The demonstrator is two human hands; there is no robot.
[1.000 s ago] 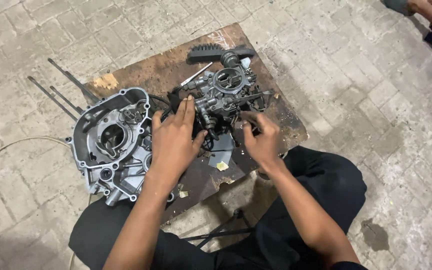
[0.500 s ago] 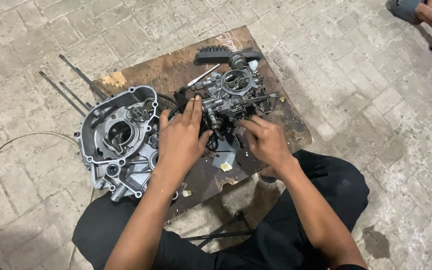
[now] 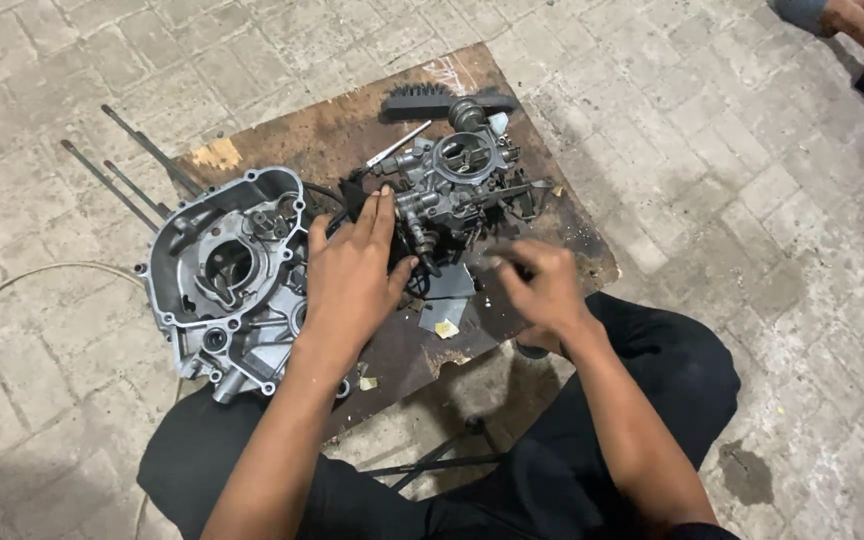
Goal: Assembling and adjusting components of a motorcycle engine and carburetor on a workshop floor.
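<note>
Head view: the carburettor sits mid-board on the wooden board, right of the engine casing. The left hand, fingers spread flat, braces its near side, seemingly steadying it; the right hand, loosely curled, hovers just beside, holding nothing visible.

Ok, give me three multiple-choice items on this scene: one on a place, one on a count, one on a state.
1. Where does the grey engine case lie, next to the carburettor?
A to its left
B to its right
C on top of it

2. How many long thin rods stick out past the board's left edge?
A one
B three
C six

3. What is the left hand doing?
A resting flat, fingers spread
B making a fist
C lifted clear

A: the case fills the board's left side.
B: three rods show.
A: palm down beside the carburettor.
</note>
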